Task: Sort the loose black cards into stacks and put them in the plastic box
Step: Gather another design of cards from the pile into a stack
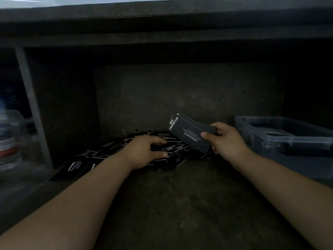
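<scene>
Head view: two bare forearms reach across a dark shelf (pixel 180 204). Left hand (pixel 144 150) curls fingers and thumb round loose cards (pixel 111 150) in the central pile; right hand (pixel 228 139) pinches a raised stack (pixel 191 132); plastic box (pixel 288 139) stands near, at right

Dim, murky recess; daylight strip above; blurred edges.

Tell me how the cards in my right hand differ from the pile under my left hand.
The stack is squared up; the pile is scattered at all angles. The stack is lifted, pinched by the right hand; the pile lies on the shelf, with the left hand gripping into it. Both are black cards with white print.
</scene>
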The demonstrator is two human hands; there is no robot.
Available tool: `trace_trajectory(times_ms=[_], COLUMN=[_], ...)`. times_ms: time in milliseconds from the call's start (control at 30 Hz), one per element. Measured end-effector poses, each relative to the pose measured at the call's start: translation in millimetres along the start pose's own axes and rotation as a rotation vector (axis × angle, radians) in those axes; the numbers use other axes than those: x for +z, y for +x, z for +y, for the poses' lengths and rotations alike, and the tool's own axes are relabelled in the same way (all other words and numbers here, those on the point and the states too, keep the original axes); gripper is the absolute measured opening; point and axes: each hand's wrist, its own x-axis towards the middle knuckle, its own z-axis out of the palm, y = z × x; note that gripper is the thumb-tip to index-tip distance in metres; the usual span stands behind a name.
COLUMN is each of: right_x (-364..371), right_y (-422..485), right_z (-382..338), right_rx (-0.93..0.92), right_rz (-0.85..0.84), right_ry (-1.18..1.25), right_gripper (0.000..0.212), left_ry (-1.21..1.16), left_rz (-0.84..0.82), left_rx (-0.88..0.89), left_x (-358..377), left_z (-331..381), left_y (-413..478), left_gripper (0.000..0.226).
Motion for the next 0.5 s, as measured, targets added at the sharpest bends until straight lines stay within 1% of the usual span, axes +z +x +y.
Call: trace_trajectory(times_ms=[100,200,300,400,500], right_x=[1.9,2.1,0.5,0.3,1.4], right_y=[-0.1,0.4,1.7,1.6,-0.3], right_z=[-0.1,0.7,1.3,0.2,-1.5], right_rx=[-0.003,-0.004,-0.016,-0.018,0.007], right_rz=[-0.014,-0.012,-0.006,-0.002,-0.009], right_ry=[0.002,0.008,0.007,0.015,0.019], right_gripper=[0.009,0.011,0.006,0.006,0.013], left_ry=[-0.008,-0.071,-0.125,-0.063,-0.042], left_rz=[0.018,0.071,0.155,0.202,0.214], left_rx=[0.017,0.038,0.027,0.024,0.025], left_x=[-1.6,0.7,2.4,3.5,5.3], left_z=[-1.9,-4.0,-3.8,-1.2,0.1], left_y=[1.4,1.9,-0.1,-1.5,1.0], left_gripper=[0.048,0.042,0.037,0.04,0.038])
